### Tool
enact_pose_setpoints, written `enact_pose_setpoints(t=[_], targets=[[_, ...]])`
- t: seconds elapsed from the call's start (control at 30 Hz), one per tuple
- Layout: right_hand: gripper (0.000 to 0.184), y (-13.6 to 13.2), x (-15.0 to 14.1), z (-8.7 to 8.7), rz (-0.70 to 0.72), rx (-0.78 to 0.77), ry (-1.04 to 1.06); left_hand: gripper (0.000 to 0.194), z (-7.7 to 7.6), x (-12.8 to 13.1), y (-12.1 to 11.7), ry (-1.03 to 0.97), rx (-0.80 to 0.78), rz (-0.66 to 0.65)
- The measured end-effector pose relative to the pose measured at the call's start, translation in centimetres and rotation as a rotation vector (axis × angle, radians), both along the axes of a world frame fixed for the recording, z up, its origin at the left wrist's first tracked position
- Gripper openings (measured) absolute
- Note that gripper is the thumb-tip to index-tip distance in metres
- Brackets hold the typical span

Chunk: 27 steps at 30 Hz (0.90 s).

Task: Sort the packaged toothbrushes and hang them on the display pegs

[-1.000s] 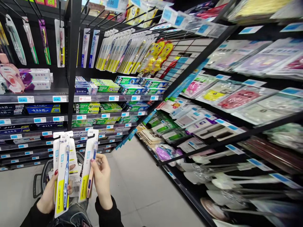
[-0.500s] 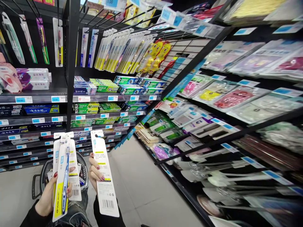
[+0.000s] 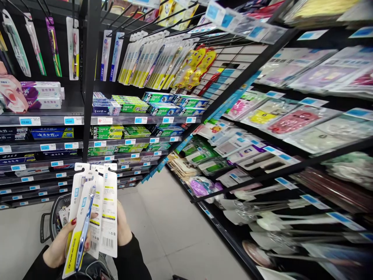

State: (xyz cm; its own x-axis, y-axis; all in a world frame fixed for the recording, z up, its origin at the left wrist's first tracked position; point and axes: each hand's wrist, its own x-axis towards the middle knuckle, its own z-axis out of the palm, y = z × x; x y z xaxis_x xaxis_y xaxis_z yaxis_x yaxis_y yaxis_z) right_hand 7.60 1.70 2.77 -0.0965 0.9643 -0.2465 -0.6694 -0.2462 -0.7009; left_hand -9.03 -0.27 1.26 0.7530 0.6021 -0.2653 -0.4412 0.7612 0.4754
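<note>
My left hand (image 3: 60,241) is closed around several packaged toothbrushes, fanned and held upright. The front toothbrush pack (image 3: 83,229) has a blue-handled brush and a yellow lower part. Close beside them, overlapping at the edge, is another toothbrush pack (image 3: 109,210) with its printed back and barcode towards me. My right hand (image 3: 124,225) is at this pack's right edge, its fingers mostly hidden behind the packs. Below my hands, a dark shopping basket (image 3: 54,217) with goods in it is partly covered by the packs.
Ahead, toothbrush packs (image 3: 154,62) hang on hooks above shelves of toothpaste boxes (image 3: 131,104). A dark post (image 3: 90,77) divides the shelving. On the right stands a slanting rack with bagged goods (image 3: 291,120) and ladle-like utensils (image 3: 271,221). Grey tiled floor (image 3: 166,221) lies between.
My right hand has moved left with its toothbrush pack, bringing it against the packs in my left hand. Those packs have shifted slightly right. The view has moved slightly.
</note>
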Motion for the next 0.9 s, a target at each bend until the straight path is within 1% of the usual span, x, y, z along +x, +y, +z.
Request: enact_pose_setpoints(t=[0.07, 0.13, 0.2, 0.33, 0.43, 0.47, 0.5, 0.57, 0.6, 0.63, 0.67, 0.7, 0.73, 0.77, 0.83, 0.9], targets=[[0.025, -0.1, -0.6, 0.0, 0.05, -0.088, -0.031, 0.05, 0.1, 0.0, 0.0, 0.053, 0.013, -0.007], [0.022, -0.1, -1.1, -0.3, -0.009, -0.132, -0.082, 0.048, -0.1, 0.0, -0.1, 0.082, 0.002, -0.013], [0.019, 0.0, -1.7, -0.9, -0.073, -0.136, -0.135, 0.047, -0.5, 0.1, -0.3, 0.09, -0.02, -0.018], [0.023, 0.6, -2.8, -2.3, -0.08, -0.128, -0.207, 0.048, -1.4, 0.2, -0.4, 0.094, -0.039, -0.027], [0.019, 1.0, -2.6, -2.8, -0.144, -0.109, -0.292, 0.052, -1.6, 0.2, -0.1, 0.007, -0.075, -0.039], [0.018, 0.8, -2.4, -2.7, -0.209, -0.093, -0.335, 0.052, -1.6, 0.1, -0.1, -0.019, -0.082, -0.041], [0.017, 0.5, -2.2, -2.4, -0.309, -0.063, -0.412, 0.052, -1.6, 0.1, 0.0, -0.035, -0.086, -0.038], [0.015, -0.5, -1.8, -1.4, -0.516, 0.046, -0.658, 0.051, -1.7, 0.1, 0.1, -0.031, -0.075, -0.013], [0.014, -1.2, -1.8, -0.7, -0.564, 0.116, -0.819, 0.05, -1.7, 0.1, 0.1, -0.009, -0.076, 0.009], [0.012, -1.9, -1.9, 0.1, -0.511, 0.177, -0.957, 0.048, -1.8, 0.1, 0.1, 0.029, -0.086, 0.041], [0.011, -2.6, -2.1, 0.8, -0.394, 0.212, -1.065, 0.046, -1.8, 0.1, 0.1, 0.079, -0.103, 0.081], [0.014, -3.1, -2.4, 1.5, -0.268, 0.217, -1.149, 0.046, -1.8, 0.1, 0.1, 0.135, -0.126, 0.124], [0.023, -3.5, -2.9, 2.1, -0.181, 0.194, -1.211, 0.047, -1.8, 0.2, 0.1, 0.187, -0.151, 0.169], [0.032, -3.6, -3.3, 2.5, -0.128, 0.161, -1.254, 0.049, -1.7, 0.4, 0.1, 0.225, -0.168, 0.208], [0.043, -3.6, -4.0, 2.8, -0.118, 0.09, -1.278, 0.051, -1.6, 0.7, 0.1, 0.248, -0.168, 0.264], [0.042, -3.3, -4.3, 2.4, -0.136, 0.069, -1.229, 0.047, -1.5, 1.1, 0.1, 0.236, -0.154, 0.297]])
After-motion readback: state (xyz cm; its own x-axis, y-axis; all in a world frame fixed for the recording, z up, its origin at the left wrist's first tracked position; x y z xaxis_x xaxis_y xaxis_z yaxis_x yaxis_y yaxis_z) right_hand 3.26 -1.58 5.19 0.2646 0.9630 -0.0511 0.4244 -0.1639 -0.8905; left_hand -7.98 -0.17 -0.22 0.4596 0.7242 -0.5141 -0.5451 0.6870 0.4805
